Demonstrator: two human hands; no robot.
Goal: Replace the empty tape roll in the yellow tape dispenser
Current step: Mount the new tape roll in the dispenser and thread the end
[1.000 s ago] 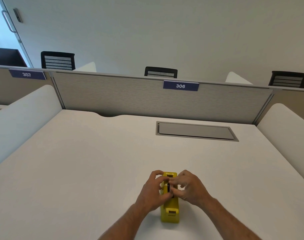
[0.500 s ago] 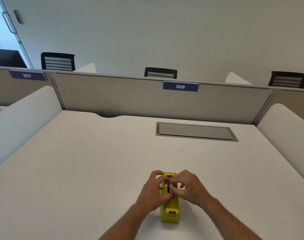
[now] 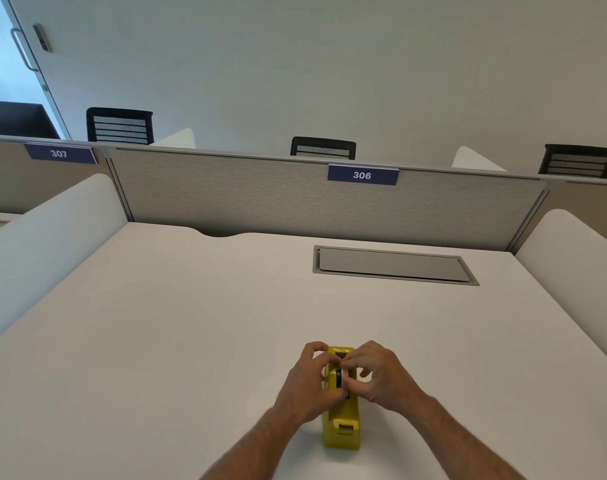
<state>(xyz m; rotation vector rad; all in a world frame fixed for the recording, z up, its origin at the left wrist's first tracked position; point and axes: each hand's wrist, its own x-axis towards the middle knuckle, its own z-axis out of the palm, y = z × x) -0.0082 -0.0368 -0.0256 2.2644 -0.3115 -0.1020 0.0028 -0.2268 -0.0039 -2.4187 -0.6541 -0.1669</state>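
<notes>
The yellow tape dispenser (image 3: 342, 426) stands on the white desk (image 3: 177, 334) near its front edge, its cutter end toward me. My left hand (image 3: 304, 386) wraps the dispenser's left side, thumb on top. My right hand (image 3: 378, 375) pinches the tape roll (image 3: 340, 377), a dark hub with a pale band, seated in the middle of the dispenser. Fingers hide most of the roll, and I cannot tell whether any tape is left on it.
A grey flush cable hatch (image 3: 394, 265) lies in the desk at the back right. A grey partition (image 3: 260, 195) labelled 306 closes the far edge, and white side dividers (image 3: 46, 237) flank the desk. Black chairs (image 3: 119, 125) stand beyond.
Almost nothing has moved. Both hands stay on the dispenser, and the right fingers shift slightly on the roll.
</notes>
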